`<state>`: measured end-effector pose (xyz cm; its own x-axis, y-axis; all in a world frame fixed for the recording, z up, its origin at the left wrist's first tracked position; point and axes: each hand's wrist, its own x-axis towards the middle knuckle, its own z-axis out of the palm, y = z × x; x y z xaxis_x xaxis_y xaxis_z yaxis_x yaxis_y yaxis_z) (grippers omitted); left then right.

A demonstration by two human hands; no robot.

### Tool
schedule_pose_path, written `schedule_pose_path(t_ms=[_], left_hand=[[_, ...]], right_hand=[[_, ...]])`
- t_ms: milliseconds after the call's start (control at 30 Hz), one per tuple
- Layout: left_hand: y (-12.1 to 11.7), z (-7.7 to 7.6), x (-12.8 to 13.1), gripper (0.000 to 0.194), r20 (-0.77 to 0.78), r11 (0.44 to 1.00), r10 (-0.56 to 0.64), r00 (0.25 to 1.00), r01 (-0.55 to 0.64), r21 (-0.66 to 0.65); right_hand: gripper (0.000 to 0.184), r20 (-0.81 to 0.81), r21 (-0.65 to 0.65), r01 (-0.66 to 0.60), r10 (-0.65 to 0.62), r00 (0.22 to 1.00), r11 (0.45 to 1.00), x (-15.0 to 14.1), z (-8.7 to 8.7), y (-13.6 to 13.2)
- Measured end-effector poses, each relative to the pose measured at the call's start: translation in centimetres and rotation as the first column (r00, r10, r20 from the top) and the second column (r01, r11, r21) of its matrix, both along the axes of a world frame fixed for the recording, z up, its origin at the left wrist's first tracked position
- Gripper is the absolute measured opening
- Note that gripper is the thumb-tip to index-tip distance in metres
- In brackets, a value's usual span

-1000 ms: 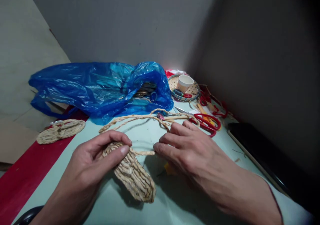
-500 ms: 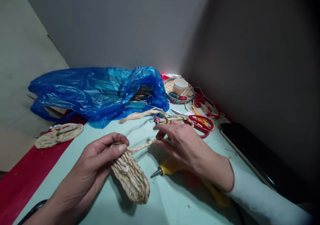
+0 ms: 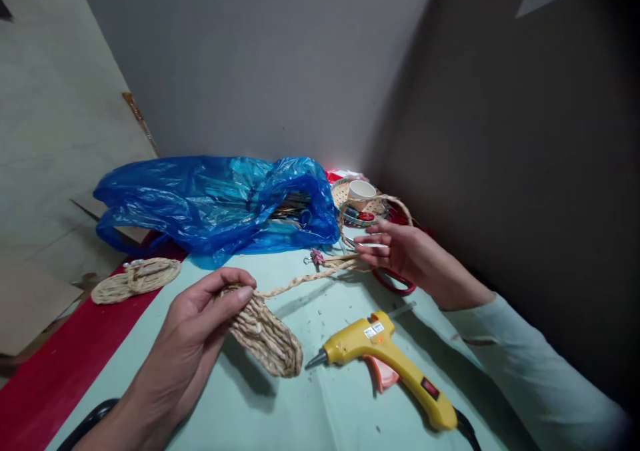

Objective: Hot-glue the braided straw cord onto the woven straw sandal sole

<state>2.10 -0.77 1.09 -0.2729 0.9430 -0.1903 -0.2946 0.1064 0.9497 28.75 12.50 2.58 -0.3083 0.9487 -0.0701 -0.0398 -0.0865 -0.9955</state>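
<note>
In my left hand point(image 3: 200, 324) is a small oval sole-shaped piece of coiled braided straw point(image 3: 265, 337), pinched at its upper end between thumb and fingers. From that end a braided straw cord point(image 3: 300, 279) runs to the right, raised a little over the table. My right hand point(image 3: 400, 247) is at the cord's far stretch, fingers extended and slightly apart; the cord passes by the fingertips and loops up behind the hand. Below it lies a yellow glue gun point(image 3: 360, 341), its nozzle close to the straw piece.
A blue plastic bag point(image 3: 215, 204) lies along the wall. Beside it are a woven basket point(image 3: 345, 191) with a paper cup point(image 3: 362, 194), red-handled scissors point(image 3: 395, 284) and a pink clip point(image 3: 317, 257). Another straw sole point(image 3: 135, 281) rests at left on the red strip.
My right hand has moved up and right along the cord, its fingers spreading from a pinch, and the glue gun is uncovered. My left hand keeps its hold; the view has tilted up slightly.
</note>
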Motion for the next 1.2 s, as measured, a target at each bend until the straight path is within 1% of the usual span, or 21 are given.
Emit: schedule_pose_path(t_ms=[67, 167, 200, 233, 267, 300, 367, 400, 433, 467, 533, 600, 667, 733, 767, 800, 833, 900, 1033, 1133, 1200], left_hand=[[0.0, -0.1, 0.1, 0.018, 0.002, 1.0, -0.023, 1.0, 0.023, -0.01], [-0.2, -0.2, 0.3, 0.02, 0.012, 0.998, -0.057, 0.998, 0.058, -0.03], [-0.3, -0.2, 0.4, 0.02, 0.013, 0.997, -0.074, 0.997, 0.074, -0.033], [-0.4, -0.2, 0.5, 0.02, 0.011, 0.995, -0.09, 0.996, 0.091, -0.036], [-0.5, -0.3, 0.6, 0.019, 0.005, 0.993, -0.109, 0.994, 0.109, -0.042], [-0.6, -0.3, 0.7, 0.019, -0.005, 0.991, -0.125, 0.992, 0.125, -0.048], [-0.8, -0.3, 0.8, 0.019, -0.036, 0.987, -0.148, 0.988, 0.146, -0.061], [-0.8, -0.2, 0.9, 0.02, -0.051, 0.986, -0.153, 0.987, 0.149, -0.068], [-0.9, -0.2, 1.0, 0.021, -0.063, 0.986, -0.156, 0.986, 0.152, -0.072], [-0.9, -0.2, 1.0, 0.021, -0.07, 0.985, -0.158, 0.985, 0.153, -0.076], [-0.8, -0.1, 1.1, 0.023, -0.073, 0.987, -0.147, 0.986, 0.141, -0.078], [-0.7, -0.1, 1.1, 0.023, -0.065, 0.99, -0.122, 0.99, 0.117, -0.074], [-0.6, -0.2, 1.1, 0.024, -0.04, 0.992, -0.104, 0.994, 0.101, -0.078], [-0.5, -0.4, 1.1, 0.025, -0.01, 0.992, -0.093, 0.996, 0.092, -0.086], [-0.6, -0.5, 1.1, 0.026, 0.0, 0.992, -0.087, 0.996, 0.086, -0.089], [-0.6, -0.5, 1.1, 0.025, 0.003, 0.993, -0.083, 0.997, 0.082, -0.088], [-0.6, -0.6, 1.1, 0.025, -0.004, 0.994, -0.078, 0.997, 0.077, -0.083], [-0.6, -0.8, 1.0, 0.023, -0.038, 0.995, -0.069, 0.997, 0.067, -0.069], [-0.6, -1.0, 0.7, 0.024, -0.079, 0.996, -0.065, 0.995, 0.06, -0.067], [-0.6, -1.0, 0.5, 0.025, -0.099, 0.995, -0.051, 0.994, 0.042, -0.093], [-0.6, -0.9, 0.5, 0.024, -0.116, 0.995, -0.033, 0.993, 0.022, -0.099]], right_hand=[[0.028, 0.116, 0.063, -0.144, 0.136, 0.984, 0.988, -0.9, 0.3, -1.6], [0.022, 0.252, 0.11, -0.338, 0.303, 0.919, 0.934, -2.8, 0.5, -4.6], [0.017, 0.266, 0.135, -0.351, 0.307, 0.914, 0.927, -3.4, 0.3, -5.4], [0.014, 0.284, 0.2, -0.356, 0.293, 0.913, 0.913, -3.9, -0.1, -6.0], [0.015, 0.307, 0.307, -0.355, 0.262, 0.915, 0.883, -4.3, -0.5, -6.4], [0.02, 0.333, 0.432, -0.356, 0.22, 0.917, 0.829, -4.6, -1.0, -6.6], [0.025, 0.385, 0.652, -0.383, 0.15, 0.911, 0.654, -4.9, -1.8, -6.9], [0.025, 0.412, 0.708, -0.411, 0.136, 0.901, 0.575, -5.0, -2.0, -7.0], [0.023, 0.44, 0.725, -0.44, 0.135, 0.888, 0.53, -5.0, -2.1, -7.0], [0.022, 0.468, 0.721, -0.465, 0.134, 0.874, 0.513, -5.0, -2.0, -7.2], [0.022, 0.509, 0.706, -0.492, 0.117, 0.853, 0.509, -5.1, -1.6, -7.5], [0.021, 0.518, 0.739, -0.474, 0.046, 0.854, 0.478, -5.2, -1.3, -7.8], [0.023, 0.507, 0.809, -0.455, -0.048, 0.861, 0.372, -5.4, -1.4, -8.1], [0.029, 0.506, 0.851, -0.47, -0.129, 0.853, 0.234, -5.7, -1.6, -8.4], [0.031, 0.507, 0.858, -0.481, -0.154, 0.848, 0.178, -5.8, -1.8, -8.5], [0.032, 0.509, 0.86, -0.489, -0.166, 0.845, 0.147, -5.9, -1.9, -8.6], [0.032, 0.503, 0.864, -0.487, -0.168, 0.848, 0.131, -6.1, -2.0, -8.7], [0.031, 0.487, 0.873, -0.47, -0.17, 0.857, 0.131, -6.3, -2.2, -9.0], [0.027, 0.498, 0.865, -0.469, -0.203, 0.843, 0.177, -6.7, -2.4, -9.5], [0.019, 0.554, 0.83, -0.509, -0.24, 0.797, 0.227, -6.7, -2.7, -9.6], [0.015, 0.59, 0.803, -0.528, -0.247, 0.768, 0.277, -6.6, -2.7, -9.6]])
